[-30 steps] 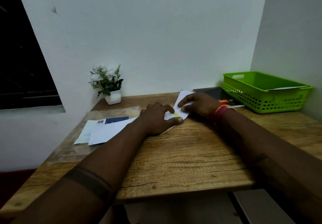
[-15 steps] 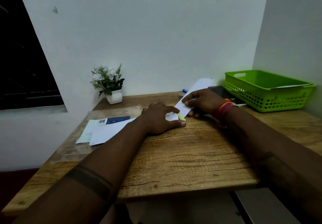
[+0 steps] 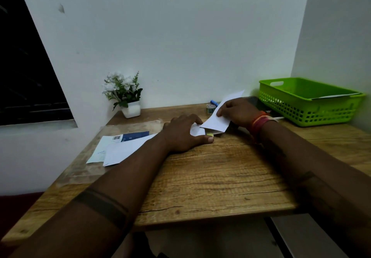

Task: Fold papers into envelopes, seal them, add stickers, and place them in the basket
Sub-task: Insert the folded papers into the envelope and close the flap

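A white envelope lies tilted at the middle back of the wooden table. My right hand pinches its upper part, which lifts off the table toward the wall. My left hand presses the lower left end down, with a small yellow sticker showing beside the thumb. The green basket stands at the back right with a white sheet resting on its rim.
A small white pot of flowers stands at the back left. Loose papers and a blue-striped envelope lie left of my hands. A small tape roll with a blue pen and a dark flat object sit by the wall.
My right hand has lifted the far end of the envelope off the table and tilted it up. My left hand stayed pressing the near end.
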The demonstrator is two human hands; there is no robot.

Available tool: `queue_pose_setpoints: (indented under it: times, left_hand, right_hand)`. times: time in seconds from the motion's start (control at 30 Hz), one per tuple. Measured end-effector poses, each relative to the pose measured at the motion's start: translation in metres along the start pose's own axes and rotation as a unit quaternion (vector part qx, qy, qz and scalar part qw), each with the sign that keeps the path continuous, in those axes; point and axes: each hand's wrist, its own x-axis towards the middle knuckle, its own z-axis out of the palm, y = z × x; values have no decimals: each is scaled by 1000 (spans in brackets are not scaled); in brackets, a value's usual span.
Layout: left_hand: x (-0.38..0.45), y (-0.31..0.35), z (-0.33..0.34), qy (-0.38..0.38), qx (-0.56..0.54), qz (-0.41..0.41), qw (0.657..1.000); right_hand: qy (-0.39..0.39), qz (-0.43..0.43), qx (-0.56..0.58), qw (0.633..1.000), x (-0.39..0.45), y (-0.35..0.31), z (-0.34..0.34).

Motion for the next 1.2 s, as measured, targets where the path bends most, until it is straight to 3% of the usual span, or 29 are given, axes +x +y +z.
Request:
queue_pose_setpoints:
  times: [0.27, 0.37, 0.47, 0.6, 0.83, 1.03, 1.2]
  left_hand:
    - [4, -5, 4, 4, -15, 2, 1000]
    - [2, -6, 4, 5, -29, 7, 1000]
    - [2, -5, 3, 8, -28, 8, 1000]
    - [4, -5, 3, 14, -24, 12, 1000]
    - [5, -8, 6, 16, -37, 11, 999]
    - [4, -8, 5, 20, -50, 10, 999]
    - [6, -9, 7, 17, -39, 6, 999]
  right_hand:
    - [40, 11, -32, 999, 3, -1, -5]
    - [96, 22, 149, 984, 2, -4, -8]
    - [49, 48, 315, 947, 1, -3, -6]
    - [-39, 82, 186, 978, -2, 5, 5]
    - [-53, 21, -41, 998, -1, 3, 2]
    - [-42, -4, -111, 993, 3, 1, 0]
    - [-43, 19, -27, 999, 5, -2, 7]
